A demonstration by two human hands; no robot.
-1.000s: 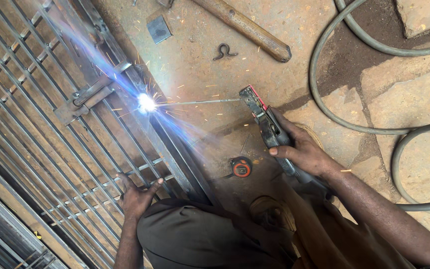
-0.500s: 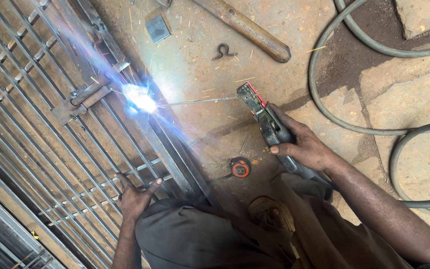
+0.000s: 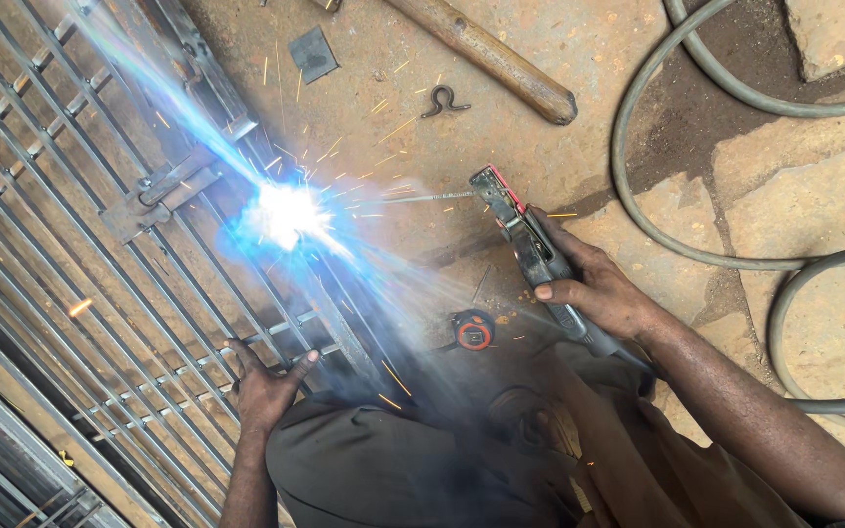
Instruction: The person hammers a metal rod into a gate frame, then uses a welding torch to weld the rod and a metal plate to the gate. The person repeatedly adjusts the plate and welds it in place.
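The right hand (image 3: 594,288) is gripping a dark metal electrode holder with a red-edged jaw (image 3: 525,240), keeping its thin rod (image 3: 413,198) reaching sideways to the white-blue arc (image 3: 286,213) on the grey steel-bar gate frame (image 3: 80,244) lying on the floor. The left hand (image 3: 264,386) is clasping a bar (steadying the frame). A small orange tape measure (image 3: 473,330) is lying near the knee.

No packages, no labels, no signs, no screens in view, only bare metal bars, tools, cable and rough ground, none carrying a sticker, tag, printed panel or display that can be made out
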